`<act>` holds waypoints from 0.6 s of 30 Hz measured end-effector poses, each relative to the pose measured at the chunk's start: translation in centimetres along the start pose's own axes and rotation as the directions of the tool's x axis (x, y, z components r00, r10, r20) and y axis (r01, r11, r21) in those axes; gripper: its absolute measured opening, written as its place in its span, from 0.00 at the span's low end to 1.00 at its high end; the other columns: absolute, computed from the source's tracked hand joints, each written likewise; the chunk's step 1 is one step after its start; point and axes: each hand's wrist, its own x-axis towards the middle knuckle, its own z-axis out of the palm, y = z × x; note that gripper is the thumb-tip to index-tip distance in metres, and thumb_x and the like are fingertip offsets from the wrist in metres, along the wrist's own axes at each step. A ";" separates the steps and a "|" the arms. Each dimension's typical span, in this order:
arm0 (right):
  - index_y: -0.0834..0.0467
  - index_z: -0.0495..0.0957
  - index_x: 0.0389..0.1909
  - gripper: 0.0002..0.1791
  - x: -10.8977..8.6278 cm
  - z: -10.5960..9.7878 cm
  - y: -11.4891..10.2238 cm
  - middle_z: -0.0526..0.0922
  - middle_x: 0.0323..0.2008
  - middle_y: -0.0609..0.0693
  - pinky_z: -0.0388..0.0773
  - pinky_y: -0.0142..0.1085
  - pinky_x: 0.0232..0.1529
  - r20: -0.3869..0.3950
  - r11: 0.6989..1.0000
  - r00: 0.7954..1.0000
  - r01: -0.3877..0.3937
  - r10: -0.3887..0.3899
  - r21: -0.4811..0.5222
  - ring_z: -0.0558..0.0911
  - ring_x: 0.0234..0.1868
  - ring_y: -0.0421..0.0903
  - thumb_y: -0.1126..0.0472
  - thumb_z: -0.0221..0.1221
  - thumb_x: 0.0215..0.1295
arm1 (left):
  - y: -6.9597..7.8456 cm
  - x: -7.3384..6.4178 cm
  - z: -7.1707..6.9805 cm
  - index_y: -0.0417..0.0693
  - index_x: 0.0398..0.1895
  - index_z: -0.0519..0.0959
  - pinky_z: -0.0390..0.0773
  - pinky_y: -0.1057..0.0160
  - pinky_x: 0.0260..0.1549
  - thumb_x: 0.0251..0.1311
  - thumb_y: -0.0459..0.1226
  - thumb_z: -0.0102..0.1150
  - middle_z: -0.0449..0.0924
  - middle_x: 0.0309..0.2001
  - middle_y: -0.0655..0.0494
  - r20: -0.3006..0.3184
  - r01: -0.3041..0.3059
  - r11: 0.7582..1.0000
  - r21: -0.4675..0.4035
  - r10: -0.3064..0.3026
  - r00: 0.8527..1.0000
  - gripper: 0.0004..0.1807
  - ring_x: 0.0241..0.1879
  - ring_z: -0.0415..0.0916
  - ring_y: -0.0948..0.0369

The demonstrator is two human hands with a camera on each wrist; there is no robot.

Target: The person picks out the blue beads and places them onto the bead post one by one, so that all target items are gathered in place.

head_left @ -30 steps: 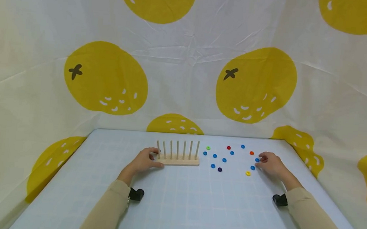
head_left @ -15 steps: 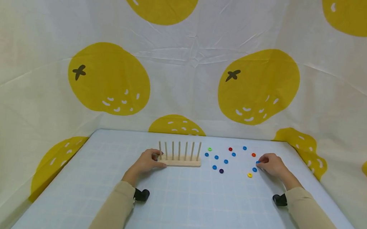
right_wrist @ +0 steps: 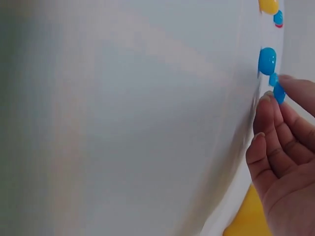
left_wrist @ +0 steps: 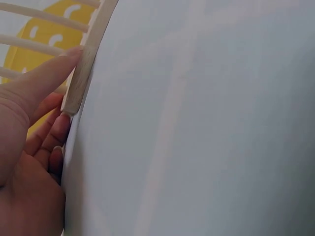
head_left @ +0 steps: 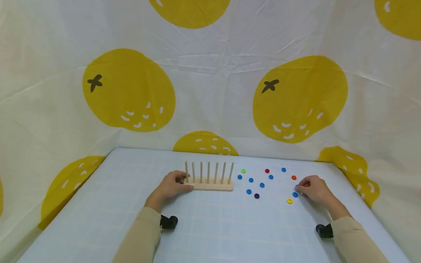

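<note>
As I watch through the head camera, the left hand [head_left: 170, 185] grips the left end of the wooden peg rack [head_left: 211, 186], its thumb against the front of the base and other fingers behind; 7 pegs [head_left: 208, 172] stand upright in that base; farther right, I see the right hand [head_left: 314, 189] pinching 1 blue ring [right_wrist: 279, 93] between thumb and fingertips; a 2nd blue ring [head_left: 295, 194] lies just beside it, with the yellow ring [head_left: 289, 201] and orange ring [head_left: 294, 177] near; between rack and right hand, I count 6 more blue rings [head_left: 251, 180], plus green [head_left: 243, 171], red [head_left: 267, 171] and dark purple rings [head_left: 256, 196], on the pale tabletop [head_left: 224, 236].
</note>
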 end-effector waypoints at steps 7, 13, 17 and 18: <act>0.69 0.81 0.48 0.17 -0.5 0.5 -0.9 0.83 0.39 0.57 0.78 0.42 0.42 -0.065 0.998 0.997 0.054 -0.052 0.034 0.78 0.38 0.52 0.57 0.64 0.70 | 0.3 -0.3 0.0 0.42 0.56 0.82 0.69 0.56 0.44 0.54 0.42 0.78 0.76 0.42 0.49 -0.017 0.014 1.000 -0.007 -0.014 1.000 0.27 0.43 0.69 0.55; 0.69 0.80 0.49 0.18 -1.1 0.8 -2.2 0.84 0.41 0.58 0.79 0.39 0.42 -0.099 0.995 0.992 0.078 -0.073 0.055 0.78 0.39 0.52 0.57 0.64 0.71 | 0.6 -0.6 0.1 0.39 0.54 0.82 0.68 0.57 0.42 0.54 0.39 0.78 0.75 0.40 0.48 -0.030 0.007 1.000 -0.002 -0.007 1.000 0.25 0.41 0.69 0.54; 0.68 0.81 0.48 0.17 -1.5 0.9 -3.7 0.84 0.40 0.57 0.79 0.38 0.41 -0.136 0.990 0.983 0.131 -0.122 0.059 0.79 0.38 0.51 0.57 0.64 0.71 | 0.9 -0.7 0.1 0.39 0.54 0.82 0.68 0.57 0.42 0.55 0.40 0.77 0.75 0.40 0.49 -0.034 -0.002 1.000 0.002 0.002 0.999 0.25 0.41 0.69 0.54; 0.68 0.81 0.48 0.16 -1.6 0.9 -4.1 0.85 0.39 0.57 0.79 0.37 0.40 -0.141 0.988 0.981 0.145 -0.135 0.063 0.79 0.38 0.50 0.57 0.65 0.71 | 1.0 -0.7 0.1 0.39 0.55 0.82 0.68 0.57 0.42 0.55 0.40 0.77 0.75 0.40 0.49 -0.033 0.000 1.000 0.000 0.000 0.999 0.25 0.41 0.69 0.54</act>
